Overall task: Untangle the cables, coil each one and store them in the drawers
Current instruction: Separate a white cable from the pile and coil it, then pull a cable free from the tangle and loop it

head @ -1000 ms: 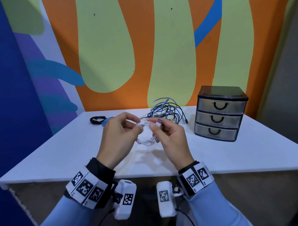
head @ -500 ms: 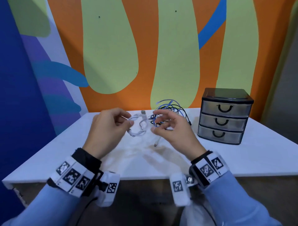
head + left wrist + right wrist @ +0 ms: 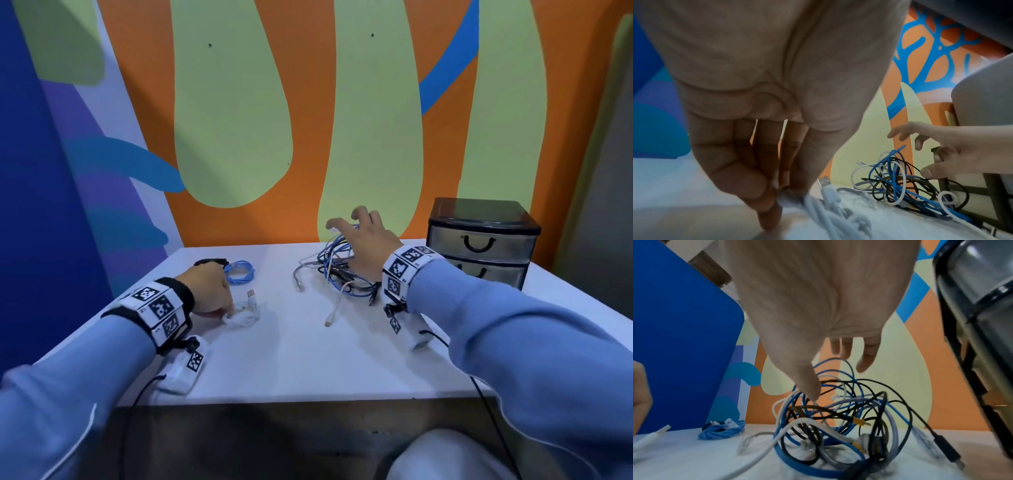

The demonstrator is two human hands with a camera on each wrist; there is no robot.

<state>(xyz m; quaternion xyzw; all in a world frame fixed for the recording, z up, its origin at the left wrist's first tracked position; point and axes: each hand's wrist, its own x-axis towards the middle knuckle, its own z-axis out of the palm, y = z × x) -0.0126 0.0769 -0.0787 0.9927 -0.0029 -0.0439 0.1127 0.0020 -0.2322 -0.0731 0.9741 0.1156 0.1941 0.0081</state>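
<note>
My left hand [image 3: 227, 310] rests low on the white table [image 3: 308, 359] at the left. Its thumb and fingers pinch one end of a coiled white cable [image 3: 245, 314] that lies on the table; the left wrist view shows the same pinch on this white cable [image 3: 830, 211]. Further right, my right hand [image 3: 356, 226] hovers over the tangle of blue, black and white cables [image 3: 337, 270] with its fingers spread. In the right wrist view the thumb tip touches the top loops of the tangle [image 3: 838, 410]. The small drawer unit [image 3: 479, 236] stands at the back right, drawers closed.
A coiled light-blue cable [image 3: 239, 272] and a coiled black cable [image 3: 209, 262] lie at the back left, beyond my left hand. One white plug end [image 3: 330, 320] trails from the tangle toward the table's middle. The painted wall runs right behind the table.
Both hands held the white coil together in the air. The left hand has carried it down to the table at the left; the right hand let go and moved over the tangle.
</note>
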